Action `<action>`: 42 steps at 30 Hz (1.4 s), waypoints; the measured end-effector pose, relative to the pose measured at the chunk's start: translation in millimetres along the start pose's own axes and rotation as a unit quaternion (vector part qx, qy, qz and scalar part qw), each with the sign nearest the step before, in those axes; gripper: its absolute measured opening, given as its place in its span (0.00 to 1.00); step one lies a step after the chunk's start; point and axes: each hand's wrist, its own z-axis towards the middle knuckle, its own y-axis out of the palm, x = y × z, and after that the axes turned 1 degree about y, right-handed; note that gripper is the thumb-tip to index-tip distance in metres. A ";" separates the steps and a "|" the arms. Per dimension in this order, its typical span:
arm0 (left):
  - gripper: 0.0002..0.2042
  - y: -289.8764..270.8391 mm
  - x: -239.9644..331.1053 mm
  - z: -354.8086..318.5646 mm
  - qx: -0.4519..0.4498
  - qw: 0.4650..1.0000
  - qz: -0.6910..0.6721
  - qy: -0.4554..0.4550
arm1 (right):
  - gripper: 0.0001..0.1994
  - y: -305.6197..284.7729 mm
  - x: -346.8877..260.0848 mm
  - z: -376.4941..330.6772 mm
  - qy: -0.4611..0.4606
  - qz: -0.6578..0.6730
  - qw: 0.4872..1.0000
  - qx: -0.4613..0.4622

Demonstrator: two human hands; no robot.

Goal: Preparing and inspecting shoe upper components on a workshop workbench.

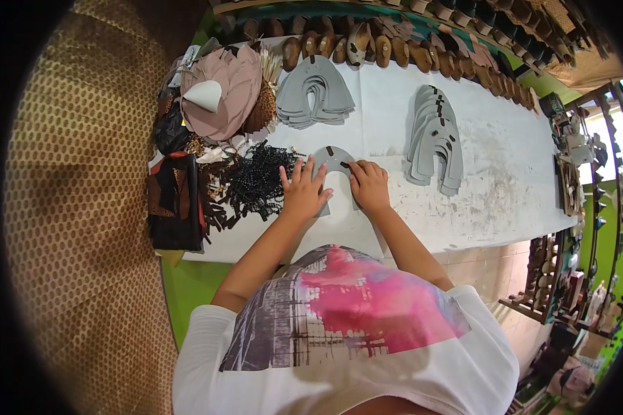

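Note:
A grey horseshoe-shaped cut piece (332, 158) lies flat on the white table (505, 187) right in front of me. My left hand (303, 190) rests flat on its left arm, fingers spread. My right hand (369, 185) presses a small dark strip onto its right arm with the fingertips. Just left of my left hand lies a heap of small black strips (256, 181).
One stack of grey horseshoe pieces (316, 93) sits at the back, another (435, 138) to the right carrying dark strips. Pink-brown cut pieces (221, 93) and dark material (176, 200) crowd the left end. Wooden shoe lasts (394, 48) line the far edge. Racks stand at the right.

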 end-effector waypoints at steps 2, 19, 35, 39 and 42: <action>0.20 1.0 -2.8 3.0 -0.005 1.000 -0.005 0.017 | 0.15 -0.9 -0.9 0.4 -0.002 0.001 1.000 0.002; 0.21 -5.3 -5.5 7.4 -0.097 0.992 -0.075 0.035 | 0.15 -2.8 0.7 0.6 0.004 0.025 1.000 -0.003; 0.25 10.0 -9.6 1.6 -0.050 0.998 -0.019 0.038 | 0.15 -0.7 1.6 -0.3 0.012 0.034 0.999 -0.011; 0.26 4.1 -5.3 7.3 -0.072 0.997 -0.003 0.037 | 0.15 -0.4 1.7 -0.4 0.006 0.029 1.000 -0.009; 0.24 -0.4 -2.0 8.4 -0.076 0.996 -0.016 0.037 | 0.15 -1.7 1.1 -0.6 0.006 0.025 1.000 -0.007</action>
